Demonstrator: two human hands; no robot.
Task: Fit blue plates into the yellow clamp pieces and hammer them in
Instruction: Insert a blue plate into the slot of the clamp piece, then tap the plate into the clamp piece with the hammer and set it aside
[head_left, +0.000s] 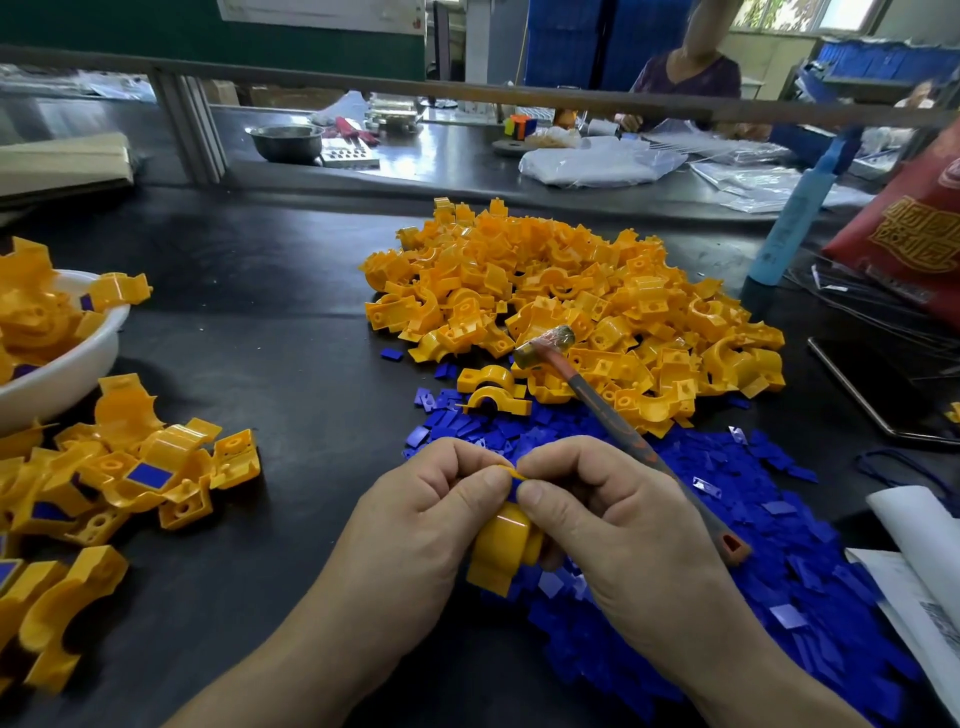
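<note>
- Dozens of fitted pieces (150, 467), several showing a blue face, lie well off to the left of the fingers. More are heaped in a white bowl (67, 374) further left. I judge these to be the finished share.
- One yellow clamp piece (501, 556) is in work, gripped from the left in the curled fingers of the left hand (431, 519), its curved back hanging below both thumbs.
- One blue plate (515, 487) sits at the top of that piece. The thumb and bent forefinger of the right hand (618, 525) pinch it, and the left thumb presses close beside it. Only a sliver of blue shows, so I cannot tell how deep it is seated.
- Both hands are closed tight, with no finger straight.
- Hammering of this piece looks not yet done. The hammer (613, 415) lies just beyond the right knuckles, with its head on the yellow heap. Whether the handle touches the hand is unclear.
- Plenty remains. A large heap of bare clamp pieces (571, 280) lies beyond the fingertips, and loose blue plates (753, 525) spread under and to the right of the right hand.
- By the size of the piles, the job seems less than halfway through.
</note>
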